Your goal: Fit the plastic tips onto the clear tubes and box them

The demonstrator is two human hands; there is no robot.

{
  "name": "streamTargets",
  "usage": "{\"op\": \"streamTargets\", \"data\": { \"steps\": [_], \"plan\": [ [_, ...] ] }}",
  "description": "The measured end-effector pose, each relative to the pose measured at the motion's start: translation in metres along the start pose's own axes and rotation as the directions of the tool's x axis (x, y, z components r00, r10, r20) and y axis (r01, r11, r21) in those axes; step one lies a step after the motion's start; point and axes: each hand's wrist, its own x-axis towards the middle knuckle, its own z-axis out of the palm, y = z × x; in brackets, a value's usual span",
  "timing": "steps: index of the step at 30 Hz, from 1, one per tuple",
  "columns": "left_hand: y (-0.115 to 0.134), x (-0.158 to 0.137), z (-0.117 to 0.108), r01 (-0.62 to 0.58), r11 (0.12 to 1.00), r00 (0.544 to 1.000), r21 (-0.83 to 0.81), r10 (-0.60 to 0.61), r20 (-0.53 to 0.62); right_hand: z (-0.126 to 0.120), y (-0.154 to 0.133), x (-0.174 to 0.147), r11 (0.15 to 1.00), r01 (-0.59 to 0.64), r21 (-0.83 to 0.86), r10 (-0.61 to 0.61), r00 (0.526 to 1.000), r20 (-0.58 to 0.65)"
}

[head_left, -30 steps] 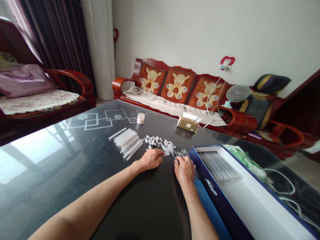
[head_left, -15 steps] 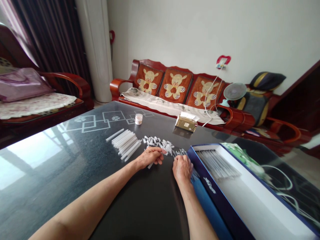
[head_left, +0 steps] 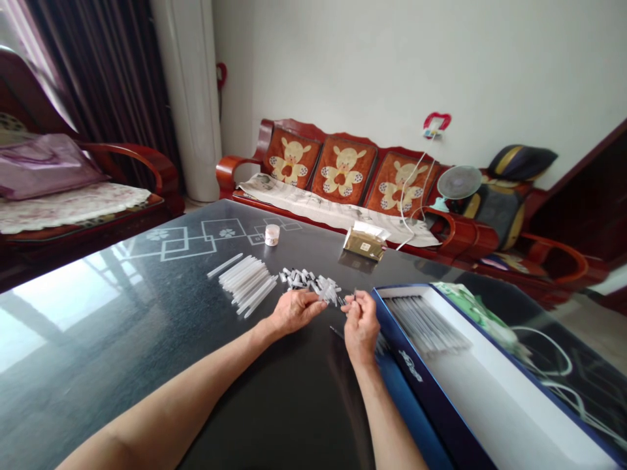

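Note:
My left hand (head_left: 298, 311) is closed, thumb against fingers, beside a pile of small white and black pen caps (head_left: 306, 279). A whitish pen barrel seems pinched in it, mostly hidden by the fingers. My right hand (head_left: 361, 326) pinches a thin pen refill, whose dark end (head_left: 355, 292) shows above the fingertips. The two hands are close together but apart. More refills (head_left: 341, 301) lie between them, partly covered by the right hand. A single dark-tipped refill (head_left: 335, 331) rests on the table below. White translucent pen barrels (head_left: 247, 281) lie in a row left of the caps.
Right of my right hand stands a long blue box (head_left: 490, 391) with several slim pens (head_left: 426, 323) at its far end. Green-white packaging (head_left: 477, 310) and white cables (head_left: 563, 372) lie beyond it. A small white jar (head_left: 272, 235) and tissue pack (head_left: 365, 241) stand farther back.
My right hand has lifted off the refills and come up with one between its fingers. My left hand has turned slightly, and the barrel end that stuck out below it is no longer visible.

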Motion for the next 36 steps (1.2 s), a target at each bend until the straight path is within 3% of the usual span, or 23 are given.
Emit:
{"op": "streamTargets", "data": {
  "steps": [3,7,9,11,13,15,17,19,21,24,27,32,36],
  "plan": [
    [0.001,-0.001,0.000,-0.063,0.998,0.997,0.010,0.063,-0.050,0.000,-0.006,0.003,0.926,-0.242,0.289,0.221,0.970,0.103],
    [-0.002,-0.002,0.007,0.018,0.974,0.999,-0.228,-0.006,0.052,-0.002,-0.011,0.005,0.620,-0.523,0.584,0.424,0.850,0.312],
    [-0.004,-0.002,0.008,0.046,0.963,0.998,-0.264,-0.035,0.049,0.000,-0.012,0.002,0.512,-0.571,0.642,0.464,0.812,0.353],
    [-0.004,-0.003,0.006,0.083,0.971,0.996,-0.223,-0.072,0.056,0.003,-0.012,-0.003,0.465,-0.583,0.666,0.487,0.797,0.358],
    [-0.001,-0.003,0.002,0.109,0.982,0.980,-0.157,-0.080,0.181,0.007,-0.011,-0.006,0.457,-0.579,0.675,0.498,0.796,0.345],
    [0.006,-0.005,-0.002,0.076,0.992,0.913,-0.102,-0.028,0.407,0.007,-0.009,-0.006,0.463,-0.566,0.682,0.505,0.801,0.322],
    [0.017,-0.007,-0.003,-0.022,1.000,0.807,-0.015,0.027,0.589,0.003,-0.006,-0.001,0.463,-0.550,0.695,0.516,0.805,0.293],
    [0.029,-0.011,0.000,-0.167,0.976,0.749,0.140,0.033,0.661,-0.004,-0.003,0.005,0.464,-0.532,0.708,0.526,0.809,0.263],
    [0.041,-0.015,0.004,-0.312,0.908,0.734,0.280,0.043,0.678,-0.012,-0.002,0.011,0.475,-0.508,0.718,0.526,0.818,0.230],
    [0.051,-0.020,0.011,-0.430,0.823,0.753,0.371,0.099,0.651,-0.021,-0.003,0.018,0.508,-0.478,0.717,0.526,0.831,0.181],
    [0.043,-0.018,0.012,-0.409,0.810,0.795,0.421,0.089,0.600,-0.026,-0.006,0.022,0.540,-0.444,0.715,0.519,0.844,0.132],
    [0.006,-0.004,-0.002,-0.145,0.827,0.924,0.543,-0.083,0.374,-0.028,-0.005,0.025,0.615,-0.397,0.681,0.505,0.862,0.047],
    [-0.007,-0.001,-0.009,0.059,0.812,0.966,0.581,-0.193,0.171,-0.020,-0.003,0.018,0.622,-0.456,0.636,0.513,0.851,0.109]
  ]
}}
